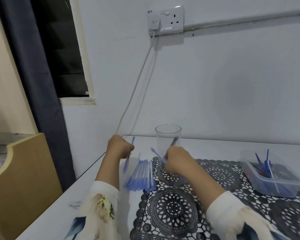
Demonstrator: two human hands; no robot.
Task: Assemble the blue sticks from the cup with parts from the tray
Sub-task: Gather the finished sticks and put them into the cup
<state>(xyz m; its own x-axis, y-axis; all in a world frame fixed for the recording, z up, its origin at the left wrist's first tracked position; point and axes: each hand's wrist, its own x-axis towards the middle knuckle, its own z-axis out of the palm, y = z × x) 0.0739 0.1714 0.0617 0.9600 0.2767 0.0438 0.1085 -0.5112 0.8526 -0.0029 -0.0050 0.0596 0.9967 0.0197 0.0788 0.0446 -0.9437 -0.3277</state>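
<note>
Blue sticks (126, 164) in curled left hand (119, 147) and right hand (177, 160)

A clear plastic cup (163, 135) stands upright on the surface with one blue stick (174, 140) leaning inside. A row of sticks (140, 175) lies side by side just left of it. The clear tray (284, 186), far right, holds blue parts (260, 161).

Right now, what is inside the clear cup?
One blue stick leans inside the clear cup, its top near the right wall. The right hand covers the cup's lower half, so anything at the bottom cannot be seen.
</note>
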